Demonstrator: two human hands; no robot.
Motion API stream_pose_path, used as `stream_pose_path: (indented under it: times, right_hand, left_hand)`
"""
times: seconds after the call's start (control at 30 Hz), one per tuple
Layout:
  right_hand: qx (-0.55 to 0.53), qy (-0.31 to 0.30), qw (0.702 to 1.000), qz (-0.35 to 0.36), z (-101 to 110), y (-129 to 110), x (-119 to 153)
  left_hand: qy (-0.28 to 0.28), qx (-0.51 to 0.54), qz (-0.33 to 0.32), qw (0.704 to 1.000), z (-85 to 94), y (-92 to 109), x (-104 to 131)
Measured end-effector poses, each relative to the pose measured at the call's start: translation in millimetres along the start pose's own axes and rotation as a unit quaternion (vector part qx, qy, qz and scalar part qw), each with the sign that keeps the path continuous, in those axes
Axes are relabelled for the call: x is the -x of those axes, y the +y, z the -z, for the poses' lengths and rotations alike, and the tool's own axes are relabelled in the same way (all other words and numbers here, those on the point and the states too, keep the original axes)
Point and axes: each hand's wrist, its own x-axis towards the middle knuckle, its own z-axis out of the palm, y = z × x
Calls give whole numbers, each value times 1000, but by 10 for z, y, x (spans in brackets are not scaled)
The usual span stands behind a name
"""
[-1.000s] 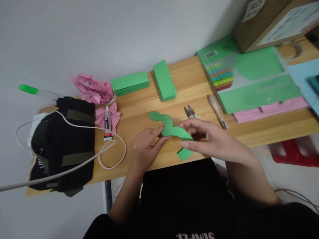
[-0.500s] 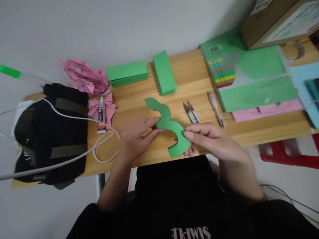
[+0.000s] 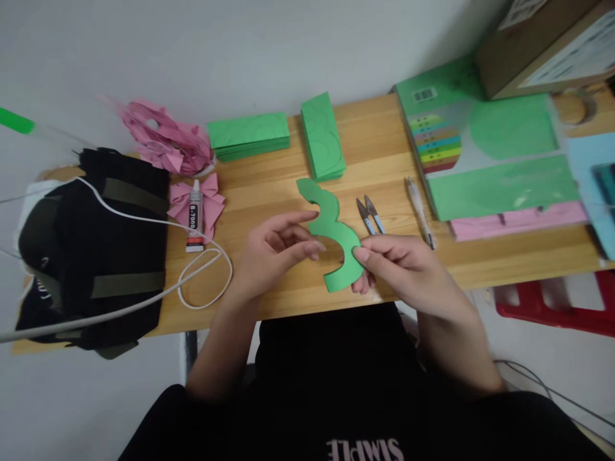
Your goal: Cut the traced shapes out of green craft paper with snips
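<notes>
Green cutout slants between the hands

The right hand (image 3: 408, 266) pinches the wavy green paper cutout (image 3: 328, 208) by its right curve above the wooden table (image 3: 269, 186). Its long axis runs far-left to near-right; the left hand (image 3: 269, 250) spreads thumb and fingers beside its left edge, contact unclear.

head-worn view, facing forward and down, close

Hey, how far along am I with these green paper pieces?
One wavy green strip looks cut out; your right hand holds it, with your left hand open beside it. Left, it seems: the two green stacks, uncut rectangles with curves drawn on top. I can't count their sheets, so the overall share is unclear.
</notes>
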Motion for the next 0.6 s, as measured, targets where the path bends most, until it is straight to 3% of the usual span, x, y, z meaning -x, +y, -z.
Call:
stream_pose_path:
  times: [0.07,0.17,0.33,0.6]
  right_hand:
    - [5,2,1000,11,-6,9,1]
    - [19,-2,1000,17,-16,23,9]
    - [59,-2,998,2,-30,47,39]
    - [90,11,996,10,-39,-4,88]
  left_hand:
    - [-4,113,86,990,-60,-2,1]
    - [35,150,126,980,-136,-7,-25]
    - [71,157,143,975,-166,13,-79]
    - [10,103,116,988,-161,175,-30]
